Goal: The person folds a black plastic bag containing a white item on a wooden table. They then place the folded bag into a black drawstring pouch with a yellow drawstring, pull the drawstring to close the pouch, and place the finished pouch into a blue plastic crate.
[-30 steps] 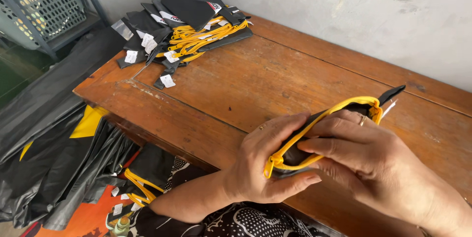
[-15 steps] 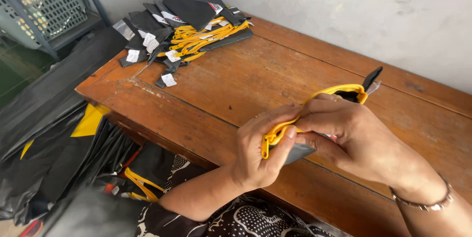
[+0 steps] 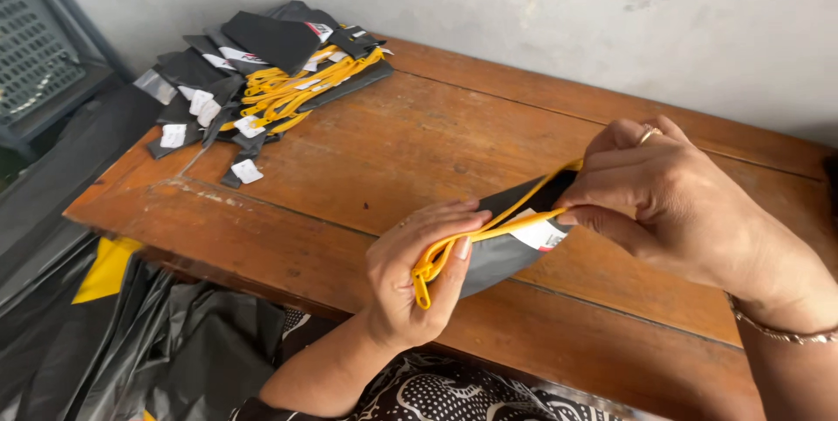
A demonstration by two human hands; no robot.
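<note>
Left hand (image 3: pixel 415 277) pinches the yellow strap (image 3: pixel 454 251) at the near end of the grey pouch (image 3: pixel 502 251), thumb and fingers pressed on it; right hand (image 3: pixel 668 198) pinches the far end, by the white tag (image 3: pixel 537 233). I see the change from a second ago: then both hands were bunched tight around the folded piece, now they've drawn apart and the pouch is stretched out between them, held just above the table (image 3: pixel 367 150). I'd judge that as smoothing it flat, strap lined up along the edge. Further out, the pile (image 3: pixel 262 81) of matching grey-and-yellow pieces sits at the far left corner, well apart. Dark sheeting (image 3: pixel 131 342) lies below the table's near edge, and a crate (image 3: pixel 35 46) stands at the left.
</note>
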